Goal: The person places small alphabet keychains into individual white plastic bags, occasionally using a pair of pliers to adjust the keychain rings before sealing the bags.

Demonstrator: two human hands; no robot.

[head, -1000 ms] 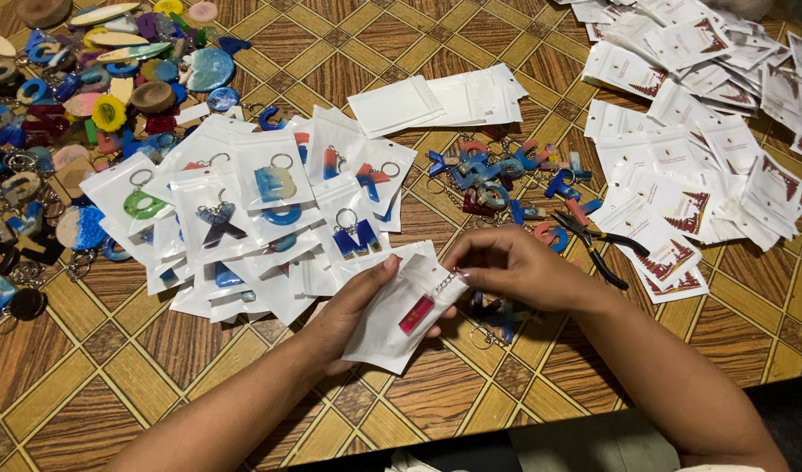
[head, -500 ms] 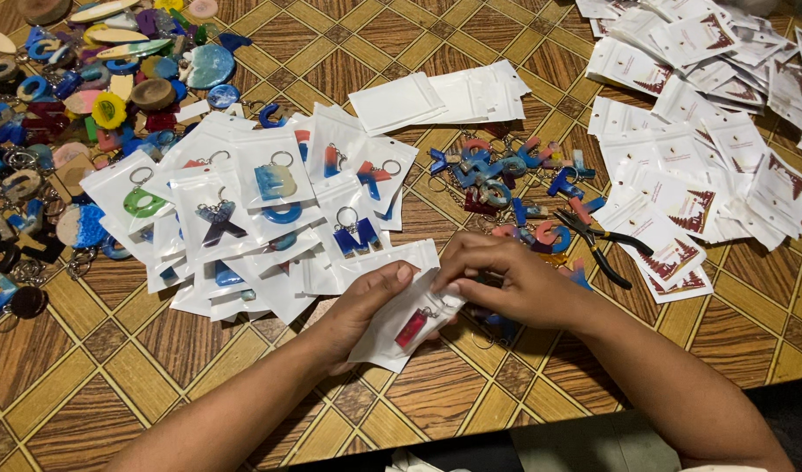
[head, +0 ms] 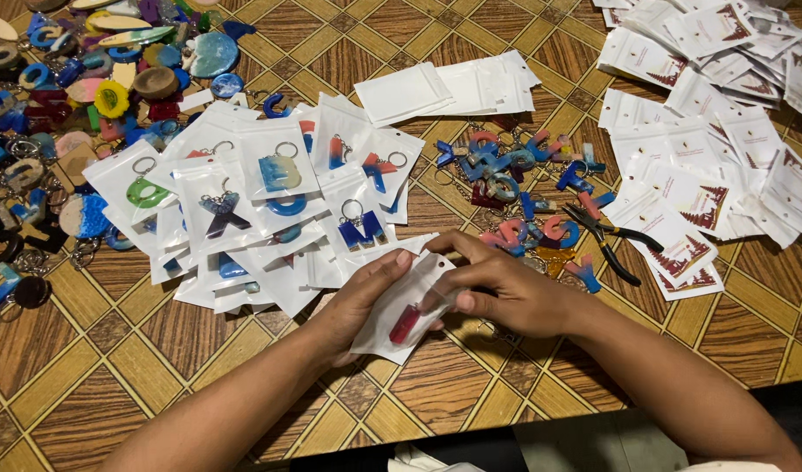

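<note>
My left hand point(head: 359, 301) and my right hand point(head: 508, 288) both grip one small clear-and-white plastic pouch point(head: 399, 313) just above the wooden table point(head: 113, 367). A red resin keychain piece point(head: 404, 324) sits inside the pouch. The left hand's thumb lies on the pouch's top edge and its fingers are underneath. The right hand pinches the pouch's right side. Just behind the hands lies a spread of packed keychain pouches point(head: 270, 205).
Loose colourful letter keychains point(head: 515, 170) lie in front of the right hand, with black pliers point(head: 609, 245) beside them. Empty white pouches point(head: 449, 87) sit further back. Printed white cards point(head: 724, 131) are heaped at right. More unpacked resin pieces point(head: 60, 114) crowd the left.
The pouch has turned and slid slightly left between my hands, and the red piece sits lower in it. Both hands stay closed on the pouch.
</note>
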